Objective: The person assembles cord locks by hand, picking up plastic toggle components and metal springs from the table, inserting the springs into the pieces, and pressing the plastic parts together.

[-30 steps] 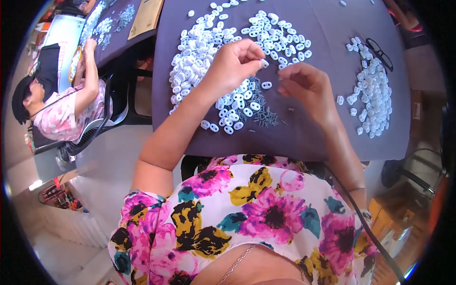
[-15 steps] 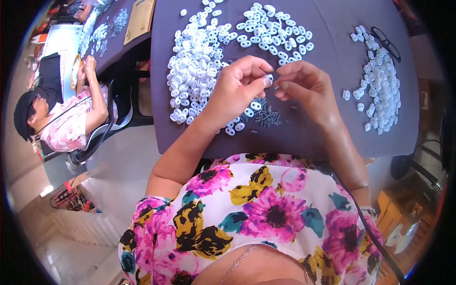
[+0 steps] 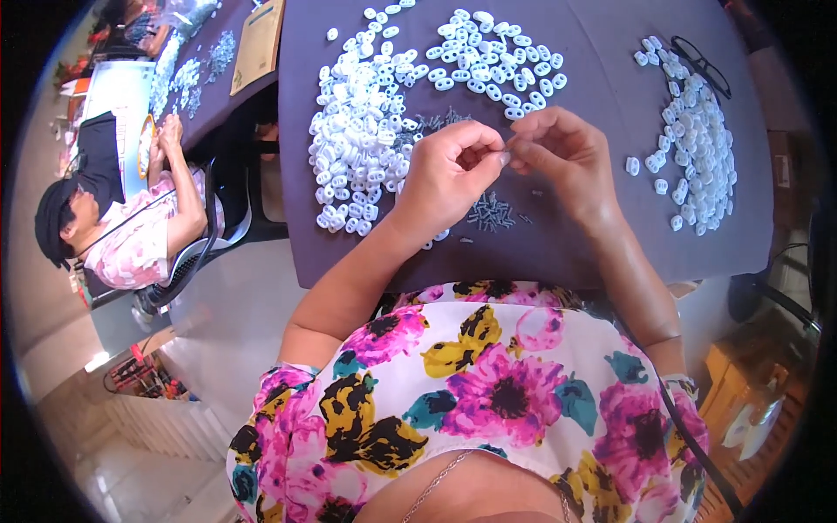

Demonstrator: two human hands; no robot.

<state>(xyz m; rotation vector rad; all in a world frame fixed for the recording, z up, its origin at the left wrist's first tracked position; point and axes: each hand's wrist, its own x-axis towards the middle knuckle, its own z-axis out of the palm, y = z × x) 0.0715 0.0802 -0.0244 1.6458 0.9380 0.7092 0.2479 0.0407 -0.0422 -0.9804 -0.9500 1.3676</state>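
My left hand (image 3: pixel 446 174) and my right hand (image 3: pixel 567 166) meet over the table with thumbs and forefingers pinched tip to tip. Whatever sits between the fingertips is too small and covered to name. Just below them lies a little heap of grey screws (image 3: pixel 493 213). Left of my left hand spreads a big pile of white oval two-hole plastic pieces (image 3: pixel 357 131). Beyond both hands lies a looser group of the same white two-hole pieces (image 3: pixel 493 57).
At the table's right is another pile of white plastic pieces (image 3: pixel 702 166), with black-framed glasses (image 3: pixel 702 65) behind it. The dark tablecloth (image 3: pixel 602 52) covers the table. On the left a person (image 3: pixel 131 218) in a cap sits on a chair at another table, near a brown envelope (image 3: pixel 258 48).
The white piece seen in my left fingers is now hidden. My left hand has turned and moved slightly right, so its fingertips meet those of my right hand.
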